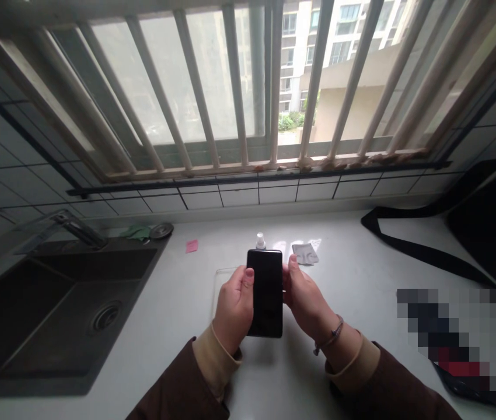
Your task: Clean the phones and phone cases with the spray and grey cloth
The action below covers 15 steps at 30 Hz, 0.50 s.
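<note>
A black smartphone (267, 294) with a dark screen is held upright over the white counter, its screen facing me. My left hand (234, 300) is closed on its left edge, thumb on the front and fingers hidden behind. At the right edge is my right hand (307, 297), thumb raised beside the phone and fingertips at its side, partly hidden. Behind the phone's top the white cap of a small bottle (261, 239) shows; the rest is hidden. A clear flat rectangular piece (219, 286) lies partly behind my left hand.
Left is a dark sink (46, 309) with a faucet (79, 230), a green cloth (136, 233) and a round metal drain cover (161, 231). A pink slip (191, 246) and a white packet (304, 254) lie on the counter (156, 344). A black bag (488, 233) with a strap stands right.
</note>
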Tool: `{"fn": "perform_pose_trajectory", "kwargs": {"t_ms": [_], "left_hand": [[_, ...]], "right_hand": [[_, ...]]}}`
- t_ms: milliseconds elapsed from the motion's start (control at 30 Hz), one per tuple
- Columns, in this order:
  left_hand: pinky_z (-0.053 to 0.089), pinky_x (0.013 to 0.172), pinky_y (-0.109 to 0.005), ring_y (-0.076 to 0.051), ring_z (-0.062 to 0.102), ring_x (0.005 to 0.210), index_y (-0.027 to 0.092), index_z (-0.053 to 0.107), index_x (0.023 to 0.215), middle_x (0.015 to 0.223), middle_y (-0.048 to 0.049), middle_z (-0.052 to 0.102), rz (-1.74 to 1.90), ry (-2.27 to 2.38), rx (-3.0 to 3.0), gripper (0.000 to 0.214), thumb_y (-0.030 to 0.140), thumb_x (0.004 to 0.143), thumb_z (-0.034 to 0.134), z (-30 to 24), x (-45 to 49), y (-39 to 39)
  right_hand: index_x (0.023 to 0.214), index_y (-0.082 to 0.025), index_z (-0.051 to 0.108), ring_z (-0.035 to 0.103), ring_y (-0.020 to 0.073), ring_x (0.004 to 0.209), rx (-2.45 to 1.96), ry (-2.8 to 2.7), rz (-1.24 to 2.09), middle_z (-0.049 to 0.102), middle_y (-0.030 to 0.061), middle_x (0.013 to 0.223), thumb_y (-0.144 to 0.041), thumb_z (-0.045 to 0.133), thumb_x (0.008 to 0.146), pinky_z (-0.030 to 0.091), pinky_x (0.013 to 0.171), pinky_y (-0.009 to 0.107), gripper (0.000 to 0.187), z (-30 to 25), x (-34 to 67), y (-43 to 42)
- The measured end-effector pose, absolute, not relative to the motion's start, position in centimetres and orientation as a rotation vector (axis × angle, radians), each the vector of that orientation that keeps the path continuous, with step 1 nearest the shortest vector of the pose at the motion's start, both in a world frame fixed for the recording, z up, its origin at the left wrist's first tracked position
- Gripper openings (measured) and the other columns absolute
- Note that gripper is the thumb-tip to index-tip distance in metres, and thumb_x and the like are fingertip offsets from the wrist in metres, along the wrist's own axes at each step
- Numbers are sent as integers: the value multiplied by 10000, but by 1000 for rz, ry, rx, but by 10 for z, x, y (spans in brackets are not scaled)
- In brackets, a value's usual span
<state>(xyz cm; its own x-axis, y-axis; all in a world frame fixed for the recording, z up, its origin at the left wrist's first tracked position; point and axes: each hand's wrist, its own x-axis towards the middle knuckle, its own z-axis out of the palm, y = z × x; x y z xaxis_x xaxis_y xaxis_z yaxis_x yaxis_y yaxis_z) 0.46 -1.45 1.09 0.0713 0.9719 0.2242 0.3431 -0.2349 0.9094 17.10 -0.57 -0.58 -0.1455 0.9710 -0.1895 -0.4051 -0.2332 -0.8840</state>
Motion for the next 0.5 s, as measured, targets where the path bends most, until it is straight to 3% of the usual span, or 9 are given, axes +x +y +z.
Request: {"fn": "perform_pose_trajectory", "kwargs": {"t_ms": [233,500], "left_hand": [[503,788,-317,-195,629,796,224,660,1033,880,-18,673,1686,1577,1056,480,672,1010,487,3,-5,2],[561,793,-341,-211,705,846,175,692,1126,995,-77,745,1682,1352,778,628,748,968,490,1,5,3]], "right_hand": [[776,-179,666,591,165,583,-1031,-1466,1614,679,54,684,-804,330,1003,467,582,294,745,-8,165,-12],[752,-192,653,590,147,578,-1036,-1640,1323,669,30,657,-703,282,1071,439,600,273,708,-9,161,-22]]}}
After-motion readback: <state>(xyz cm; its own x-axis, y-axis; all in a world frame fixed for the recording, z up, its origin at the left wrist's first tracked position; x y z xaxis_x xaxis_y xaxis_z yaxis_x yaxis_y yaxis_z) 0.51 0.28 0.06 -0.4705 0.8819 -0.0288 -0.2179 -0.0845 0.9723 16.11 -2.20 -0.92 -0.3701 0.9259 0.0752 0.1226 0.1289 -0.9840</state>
